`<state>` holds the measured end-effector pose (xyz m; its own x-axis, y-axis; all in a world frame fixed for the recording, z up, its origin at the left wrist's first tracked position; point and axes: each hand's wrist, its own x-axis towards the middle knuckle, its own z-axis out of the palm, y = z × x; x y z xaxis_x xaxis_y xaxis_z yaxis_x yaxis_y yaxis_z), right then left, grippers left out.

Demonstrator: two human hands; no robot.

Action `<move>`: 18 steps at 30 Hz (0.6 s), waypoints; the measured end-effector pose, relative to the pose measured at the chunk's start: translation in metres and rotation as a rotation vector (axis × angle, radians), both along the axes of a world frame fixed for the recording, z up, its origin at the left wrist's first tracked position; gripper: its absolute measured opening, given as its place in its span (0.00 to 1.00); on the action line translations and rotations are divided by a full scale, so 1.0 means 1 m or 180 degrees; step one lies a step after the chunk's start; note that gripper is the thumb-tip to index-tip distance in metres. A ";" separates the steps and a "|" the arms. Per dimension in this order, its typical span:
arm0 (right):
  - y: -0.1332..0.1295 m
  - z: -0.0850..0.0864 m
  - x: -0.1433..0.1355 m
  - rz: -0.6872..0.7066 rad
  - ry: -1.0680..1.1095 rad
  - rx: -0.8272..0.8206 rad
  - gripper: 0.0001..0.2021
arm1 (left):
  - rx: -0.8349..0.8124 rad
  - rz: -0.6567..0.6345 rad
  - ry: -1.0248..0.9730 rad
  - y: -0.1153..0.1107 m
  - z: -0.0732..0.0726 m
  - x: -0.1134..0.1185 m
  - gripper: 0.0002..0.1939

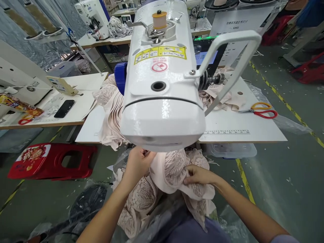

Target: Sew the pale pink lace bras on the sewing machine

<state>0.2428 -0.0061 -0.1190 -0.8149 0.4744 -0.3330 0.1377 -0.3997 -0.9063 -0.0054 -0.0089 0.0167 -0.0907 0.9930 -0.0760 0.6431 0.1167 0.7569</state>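
Under the front of a white sewing machine (164, 118), my left hand (138, 163) is closed on the left edge of a pale pink lace bra piece (174, 165); its fingertips are partly hidden by the machine head. On the right side of the same piece, my right hand (198, 175) pinches the lace between thumb and fingers. More lace pieces (143, 195) hang below, over my lap. A stack of pale pink pieces (113, 118) lies left of the machine, its ends over the table edge.
Orange and red scissors (264, 110) lie on the white table (265, 130) at right. A black phone (64, 108) rests on the left table. A red stool (54, 161) stands at lower left, and a clear plastic bin (231, 150) sits below the table.
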 end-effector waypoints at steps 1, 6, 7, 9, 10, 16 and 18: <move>-0.003 -0.003 0.004 -0.0163 -0.0023 -0.0147 0.26 | 0.0040 0.0001 -0.0015 0.000 0.000 0.001 0.19; -0.013 -0.004 0.018 -0.0758 -0.0025 -0.0320 0.28 | 0.0046 0.0028 -0.0106 -0.001 -0.002 0.004 0.12; -0.014 -0.002 0.019 -0.0830 -0.0022 -0.0340 0.27 | 0.0027 0.0043 -0.0102 -0.001 -0.003 0.005 0.12; -0.016 0.005 0.021 -0.0910 0.0003 -0.0375 0.27 | 0.0025 0.0051 -0.0053 -0.002 -0.004 0.004 0.11; -0.017 0.008 0.022 -0.0937 0.0027 -0.0394 0.27 | 0.0081 0.0034 -0.0027 -0.002 -0.005 0.002 0.10; -0.020 0.025 0.033 -0.1200 0.0142 -0.0275 0.25 | 0.0998 0.0088 0.0363 -0.018 -0.014 -0.007 0.07; -0.019 0.035 0.037 -0.1214 0.0176 0.0030 0.25 | 0.1468 0.0044 0.0590 -0.032 -0.011 0.001 0.04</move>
